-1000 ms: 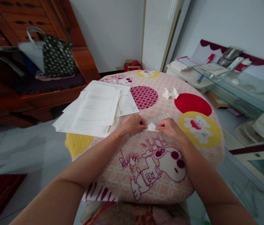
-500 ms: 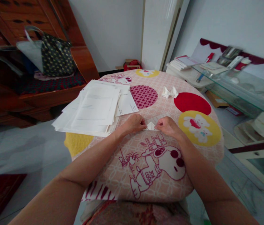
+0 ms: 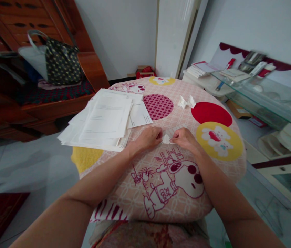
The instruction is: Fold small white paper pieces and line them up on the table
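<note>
A small folded piece of white paper (image 3: 166,139), triangular at its top, lies on the patterned tablecloth (image 3: 124,182) between my hands. My left hand (image 3: 149,137) is closed at the paper's left end, its fingertips pinching that corner. At the opposite end my right hand (image 3: 184,138) pinches the right corner between thumb and fingers. Farther back on the table are two small folded paper shapes (image 3: 187,102), standing side by side. A stack of printed white sheets (image 3: 104,119) lies to the left of my hands.
Beyond the table at left stands a wooden bench (image 3: 93,72) with a dark patterned bag (image 3: 62,63) on it. On the right is a glass shelf (image 3: 269,100) beside a pile of papers (image 3: 199,69). A cardboard box (image 3: 133,74) sits near the back wall.
Both hands stay at the folded paper; the left hand's fingers and knuckles have shifted slightly to the right. Everything else looks the same.
</note>
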Available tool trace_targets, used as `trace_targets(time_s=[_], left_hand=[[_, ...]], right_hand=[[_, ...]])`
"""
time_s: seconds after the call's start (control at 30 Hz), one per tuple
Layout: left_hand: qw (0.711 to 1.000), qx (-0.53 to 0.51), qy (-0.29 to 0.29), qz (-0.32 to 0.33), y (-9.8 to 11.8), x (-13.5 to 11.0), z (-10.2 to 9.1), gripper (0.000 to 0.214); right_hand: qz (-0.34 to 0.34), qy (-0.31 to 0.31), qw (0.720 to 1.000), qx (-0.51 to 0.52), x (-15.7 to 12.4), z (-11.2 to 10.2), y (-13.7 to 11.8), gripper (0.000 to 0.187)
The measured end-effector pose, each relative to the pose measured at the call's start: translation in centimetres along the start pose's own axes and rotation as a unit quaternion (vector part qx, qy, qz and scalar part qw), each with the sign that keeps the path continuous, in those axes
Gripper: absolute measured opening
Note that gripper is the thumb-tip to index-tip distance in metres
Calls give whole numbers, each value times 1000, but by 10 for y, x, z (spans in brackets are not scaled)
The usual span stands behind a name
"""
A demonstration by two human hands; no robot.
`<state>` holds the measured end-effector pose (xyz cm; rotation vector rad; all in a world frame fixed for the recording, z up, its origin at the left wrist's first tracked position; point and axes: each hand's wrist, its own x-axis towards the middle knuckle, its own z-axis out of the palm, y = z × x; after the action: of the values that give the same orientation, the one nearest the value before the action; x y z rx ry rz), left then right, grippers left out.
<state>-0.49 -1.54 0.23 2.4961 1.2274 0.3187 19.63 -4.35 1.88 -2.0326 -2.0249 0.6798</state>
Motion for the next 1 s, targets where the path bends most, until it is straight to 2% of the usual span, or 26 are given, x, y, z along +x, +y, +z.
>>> trace_targets(time_s=[0.07,0.13,0.2,0.33,0.57,0.77,0.9,1.0], left_hand=[[995,-48,31,86,-2,-3,5,23],[983,-87,37,156,-3,-5,8,26],[977,-109,33,179,-3,-5,10,29],[978,-119,31,166,-3,-4,10,32],[981,-115,23,157,-6,-3,13,31],[979,-126,32,158,-8,-3,14,31],[978,-142,33,146,-10,-2,15,29],[976,-162,36,142,-11,-1,16,28]], right_hand=[[9,-1,1000,8,1,-1,0,8],[17,-2,1000,16,0,-1,-1,7],[20,3,1000,17,-1,-1,-2,10],[9,25,1000,-12,-6,0,-8,18],[13,1,999,-39,-5,-2,-13,18],[12,-26,999,15,-2,-6,-3,7],[31,-52,996,63,-5,-13,7,11],[48,-59,988,136,-8,-14,11,9]])
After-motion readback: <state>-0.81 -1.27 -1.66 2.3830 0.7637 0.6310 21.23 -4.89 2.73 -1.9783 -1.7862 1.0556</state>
